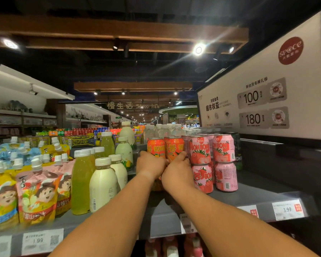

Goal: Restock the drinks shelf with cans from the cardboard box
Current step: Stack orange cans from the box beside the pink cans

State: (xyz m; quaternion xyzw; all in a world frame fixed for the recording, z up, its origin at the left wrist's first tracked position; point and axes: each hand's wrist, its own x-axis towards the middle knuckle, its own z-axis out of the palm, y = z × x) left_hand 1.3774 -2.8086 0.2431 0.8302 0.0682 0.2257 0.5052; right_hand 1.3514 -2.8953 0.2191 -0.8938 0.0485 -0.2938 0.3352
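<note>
Both of your arms were stretched out over the grey shelf, and the two hands met at the orange cans. Your left hand had its fingers curled round the left orange can, gripping it low on its body, while your right hand wrapped the right orange can just beside it, thumb and fingers curved onto its front. Those two cans stood upright, touching each other, on top of a lower row that your hands mostly hid. Right next to them on the right stood the pink strawberry cans, stacked two high and upright, with a dark can tucked behind. To the left, pale and green juice bottles crowded the shelf, and beyond them the cartoon drink pouches. A price tag reading 3.99 sat on the shelf edge, and a white membership sign hung above on the right.
</note>
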